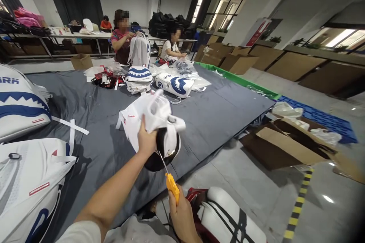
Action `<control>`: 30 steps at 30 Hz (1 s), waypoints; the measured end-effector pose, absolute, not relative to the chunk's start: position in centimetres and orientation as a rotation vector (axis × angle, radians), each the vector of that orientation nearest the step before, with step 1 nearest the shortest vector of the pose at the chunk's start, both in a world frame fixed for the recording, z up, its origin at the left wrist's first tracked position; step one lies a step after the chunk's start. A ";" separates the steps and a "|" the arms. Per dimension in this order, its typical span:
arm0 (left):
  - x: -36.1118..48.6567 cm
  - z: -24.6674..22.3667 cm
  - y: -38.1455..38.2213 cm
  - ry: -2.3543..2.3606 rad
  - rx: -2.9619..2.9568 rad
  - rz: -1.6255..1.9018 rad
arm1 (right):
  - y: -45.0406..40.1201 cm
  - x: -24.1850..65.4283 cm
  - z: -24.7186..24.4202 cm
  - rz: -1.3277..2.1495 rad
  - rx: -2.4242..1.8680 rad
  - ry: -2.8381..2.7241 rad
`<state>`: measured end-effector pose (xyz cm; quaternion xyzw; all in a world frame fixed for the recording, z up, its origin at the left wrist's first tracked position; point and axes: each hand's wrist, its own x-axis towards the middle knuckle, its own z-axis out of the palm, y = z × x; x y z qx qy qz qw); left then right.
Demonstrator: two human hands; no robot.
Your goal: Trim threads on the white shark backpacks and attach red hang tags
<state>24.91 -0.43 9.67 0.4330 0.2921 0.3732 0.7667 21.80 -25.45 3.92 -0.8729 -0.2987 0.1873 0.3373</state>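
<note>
My left hand (146, 140) is closed on a white backpack (134, 112) lying on the dark-covered table, its straps blurred by motion. Beside that hand the dark inside of the bag shows in part. In my right hand (182, 212) is a yellow-handled screwdriver (172, 188) with a thin metal shaft. The shaft points up at the backpack's dark opening; whether its tip touches the bag I cannot tell.
White-and-blue backpacks (19, 102) line the left side. More bags (176, 84) and red-black packets (105, 78) lie farther back, near two seated people. A white bag (228, 212) is at lower right, an opened carton (285, 140) on the floor.
</note>
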 end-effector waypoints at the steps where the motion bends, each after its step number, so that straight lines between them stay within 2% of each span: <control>1: 24.3 10.0 -0.1 0.688 0.902 0.955 | -25.4 21.9 4.3 0.465 -2.236 -0.822; 3: 22.1 8.3 -0.9 0.810 0.878 1.180 | -25.9 22.1 4.3 0.494 -2.193 -0.914; 4: 20.5 6.5 -2.1 0.843 0.867 1.157 | -26.4 22.2 4.0 0.542 -2.191 -0.959; 8: 13.2 -2.1 -9.1 0.914 1.013 0.559 | -29.3 22.6 2.1 0.733 -2.291 -0.957; 11: 8.6 -3.9 -12.2 0.890 1.156 0.330 | -31.0 23.1 1.1 0.830 -2.385 -0.844; 14: 7.7 -1.8 -10.3 0.745 1.383 0.442 | -32.2 24.0 1.1 0.932 -2.382 -0.828; 18: 11.8 1.5 -4.3 0.673 1.598 0.492 | -34.5 25.7 1.7 0.986 -2.371 -0.862; 23: 16.9 6.2 1.3 0.816 1.664 0.569 | -36.8 26.3 2.7 0.775 -2.438 -0.712; 27: 19.5 9.9 3.5 0.773 1.669 0.700 | -33.0 26.7 4.1 0.750 -2.382 -0.686; 30: 21.1 11.3 1.7 0.611 1.649 0.614 | -27.2 28.6 5.2 0.741 -2.483 -0.821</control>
